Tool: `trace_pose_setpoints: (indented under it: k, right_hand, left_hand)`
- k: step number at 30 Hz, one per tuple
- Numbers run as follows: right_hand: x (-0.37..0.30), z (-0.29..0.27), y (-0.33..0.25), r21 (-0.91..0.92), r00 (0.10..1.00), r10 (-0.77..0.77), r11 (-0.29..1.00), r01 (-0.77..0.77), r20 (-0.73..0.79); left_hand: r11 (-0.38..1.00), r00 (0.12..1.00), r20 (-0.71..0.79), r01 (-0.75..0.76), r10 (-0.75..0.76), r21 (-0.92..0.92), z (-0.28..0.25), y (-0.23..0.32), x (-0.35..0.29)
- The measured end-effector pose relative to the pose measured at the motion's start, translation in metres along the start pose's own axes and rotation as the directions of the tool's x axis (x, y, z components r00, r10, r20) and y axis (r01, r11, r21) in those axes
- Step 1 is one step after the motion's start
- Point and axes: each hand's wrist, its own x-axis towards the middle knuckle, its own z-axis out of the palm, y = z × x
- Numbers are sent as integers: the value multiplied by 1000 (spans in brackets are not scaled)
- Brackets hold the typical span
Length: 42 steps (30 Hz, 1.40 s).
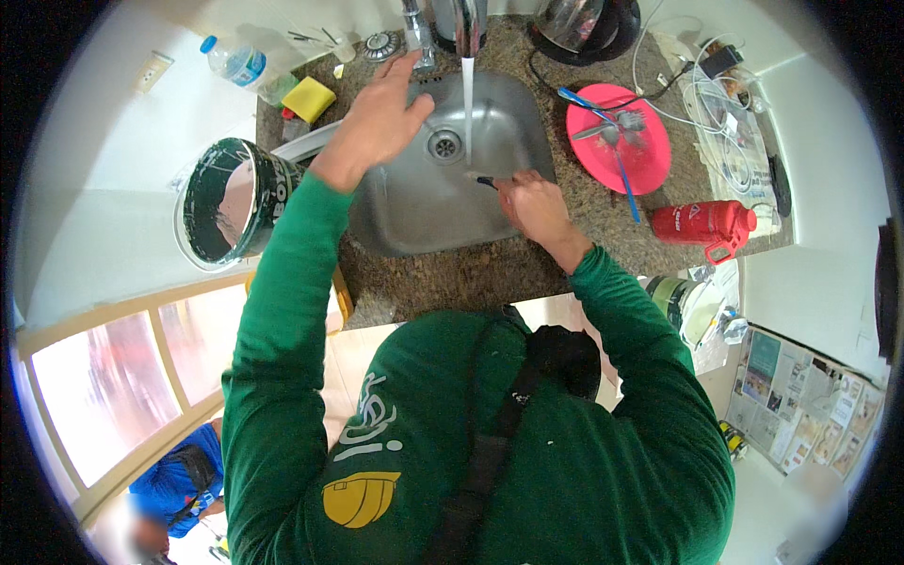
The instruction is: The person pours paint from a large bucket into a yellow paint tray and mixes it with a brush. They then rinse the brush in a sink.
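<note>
Water runs from the metal faucet [466,33] into a steel sink [414,221] set in a speckled stone counter. My left hand [381,118] is over the sink's left edge, its fingers stretched toward the back and thumb apart, holding nothing. Over the right part of the basin, my right hand [537,207] is closed on a small dark tool with a pale tip [485,180]. The tip points left, close to the water stream. The fingers hide the rest of the tool, so its exact kind does not show.
A paint-smeared bucket [193,221] stands left of the sink, near a yellow sponge [308,99] and a plastic bottle [235,64]. To the right are a pink plate [650,155] with cutlery, a red bottle [702,223] and cables [725,122]. A person in blue [188,476] is at lower left.
</note>
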Motion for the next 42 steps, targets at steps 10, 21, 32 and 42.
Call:
trace_pose_setpoints:
  k: [10,21,32,42]
  right_hand:
    - [41,79,22,-157,826,32,985,69,563]
    - [54,68,4,-41,910,-8,999,27,414]
    - [49,77,4,-28,878,79,997,-75,473]
    - [64,75,2,-3,941,259,964,-265,219]
  left_hand:
    - [756,885,22,411,-466,-510,-132,72,-199]
    - [626,611,-278,480,-741,-615,-143,52,-348]
    - [625,592,-293,490,-750,-608,-153,28,-377]
    - [602,555,-311,479,-771,-639,-153,25,-393]
